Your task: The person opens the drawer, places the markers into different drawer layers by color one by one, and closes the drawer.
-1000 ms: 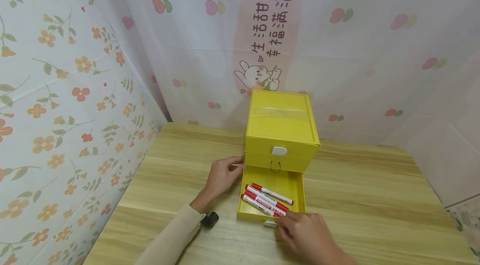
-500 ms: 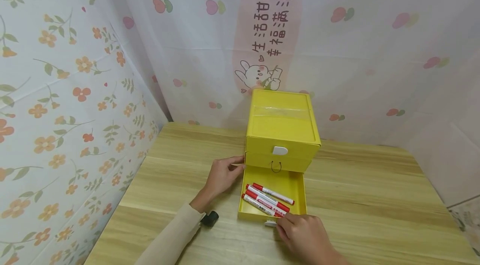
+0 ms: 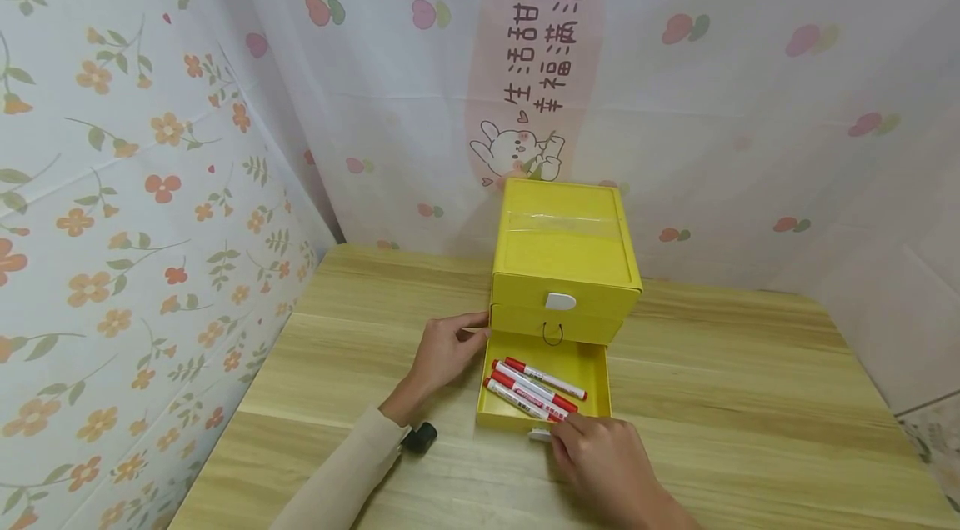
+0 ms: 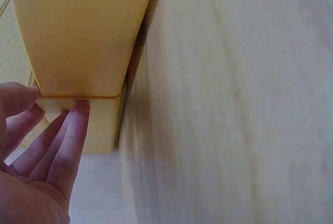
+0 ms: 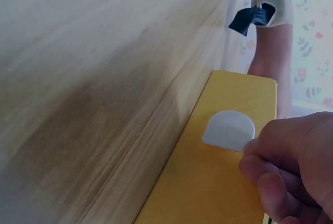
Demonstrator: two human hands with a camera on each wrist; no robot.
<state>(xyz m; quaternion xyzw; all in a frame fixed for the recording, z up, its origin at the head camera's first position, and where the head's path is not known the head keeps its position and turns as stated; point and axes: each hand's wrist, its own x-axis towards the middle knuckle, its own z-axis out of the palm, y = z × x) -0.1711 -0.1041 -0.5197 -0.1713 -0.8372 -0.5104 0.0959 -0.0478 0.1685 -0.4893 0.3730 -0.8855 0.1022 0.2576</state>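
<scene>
A yellow drawer cabinet (image 3: 566, 251) stands on the table, its bottom drawer (image 3: 506, 420) pulled out. Several red-and-white markers (image 3: 551, 381) lie slanted across the drawer's left half. At the drawer front, my right hand (image 3: 607, 459) has curled fingers at the edge of the white handle (image 5: 229, 129) and close to the rim. My left hand (image 3: 441, 353) touches the cabinet's left side near its front edge. In the left wrist view, its fingers (image 4: 73, 141) reach out fairly straight against the yellow side wall.
Above the open drawer are other drawer fronts, one with a white tab (image 3: 559, 302) and one with a dark cord loop (image 3: 552, 336). Floral cloth (image 3: 150, 180) hangs at the left and a printed curtain (image 3: 375, 88) behind. A black wrist device (image 3: 420, 438) sits by the left sleeve.
The drawer front and my right hand have moved slightly inward toward the cabinet, the markers shifting along with it. My left hand stays in place.
</scene>
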